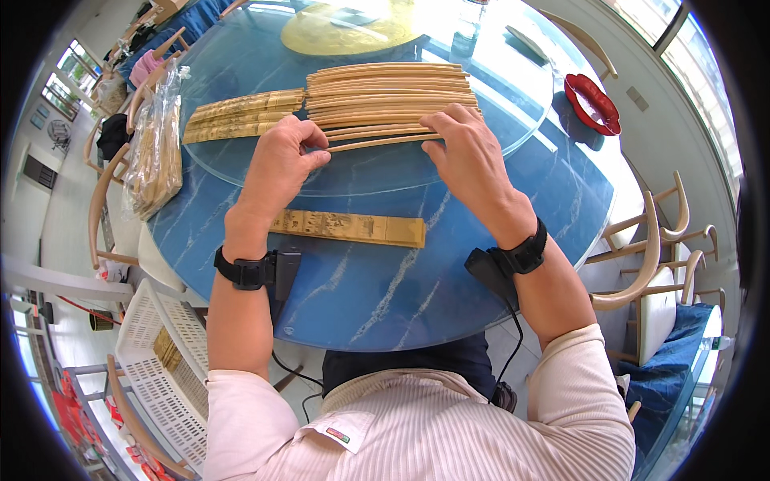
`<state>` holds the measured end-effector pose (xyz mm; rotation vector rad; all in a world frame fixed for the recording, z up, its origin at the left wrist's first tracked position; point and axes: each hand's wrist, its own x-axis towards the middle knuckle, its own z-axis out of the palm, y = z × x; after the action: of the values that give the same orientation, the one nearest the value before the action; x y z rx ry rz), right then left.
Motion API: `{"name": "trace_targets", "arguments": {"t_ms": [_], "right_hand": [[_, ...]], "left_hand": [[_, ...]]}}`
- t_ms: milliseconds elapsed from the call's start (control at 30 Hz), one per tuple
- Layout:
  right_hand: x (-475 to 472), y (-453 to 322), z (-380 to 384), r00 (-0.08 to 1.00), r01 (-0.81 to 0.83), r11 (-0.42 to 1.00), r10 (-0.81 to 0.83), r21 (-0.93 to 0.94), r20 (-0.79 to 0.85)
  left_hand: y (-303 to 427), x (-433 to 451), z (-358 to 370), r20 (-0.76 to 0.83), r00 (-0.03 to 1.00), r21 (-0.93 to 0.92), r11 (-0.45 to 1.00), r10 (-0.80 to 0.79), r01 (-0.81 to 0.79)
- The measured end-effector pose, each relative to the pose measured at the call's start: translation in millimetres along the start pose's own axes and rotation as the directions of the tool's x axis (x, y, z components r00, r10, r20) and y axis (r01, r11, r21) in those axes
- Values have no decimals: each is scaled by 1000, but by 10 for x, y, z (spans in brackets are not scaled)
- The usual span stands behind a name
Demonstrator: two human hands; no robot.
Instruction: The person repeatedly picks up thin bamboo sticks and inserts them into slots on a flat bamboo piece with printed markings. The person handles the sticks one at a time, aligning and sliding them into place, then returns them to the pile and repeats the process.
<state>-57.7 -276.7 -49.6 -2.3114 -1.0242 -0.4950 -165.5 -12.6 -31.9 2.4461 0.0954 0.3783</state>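
Note:
Many wooden chopsticks [388,90] lie side by side in a row on the glass turntable. My left hand [283,159] pinches the left end of the nearest chopstick [379,142] between thumb and fingertips. Over its right end, my right hand [472,150] has thumb and forefinger closed about it. Several printed gold-brown chopstick sleeves [240,117] form a flat stack left of the row. One more printed sleeve [355,228] lies on the blue marbled table [385,288] between my forearms; my left wrist hides its left end.
A clear plastic bag [153,150] of long pieces sits at the table's left edge. A red scalloped dish [592,105] and a bottle [469,27] stand beyond. A white plastic basket [159,361] is low left; wooden chairs [643,258] stand right. Cables hang from both wrist devices.

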Motion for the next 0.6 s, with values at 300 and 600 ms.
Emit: {"name": "trace_targets", "arguments": {"t_ms": [300,600], "right_hand": [[11,10,15,992,-36,999,40,-34,121],[14,18,-4,989,41,998,-35,-41,144]], "left_hand": [[28,-13,-10,22,999,-42,999,-24,25],[89,-30,-41,67,998,14,1000,-1,1]]}}
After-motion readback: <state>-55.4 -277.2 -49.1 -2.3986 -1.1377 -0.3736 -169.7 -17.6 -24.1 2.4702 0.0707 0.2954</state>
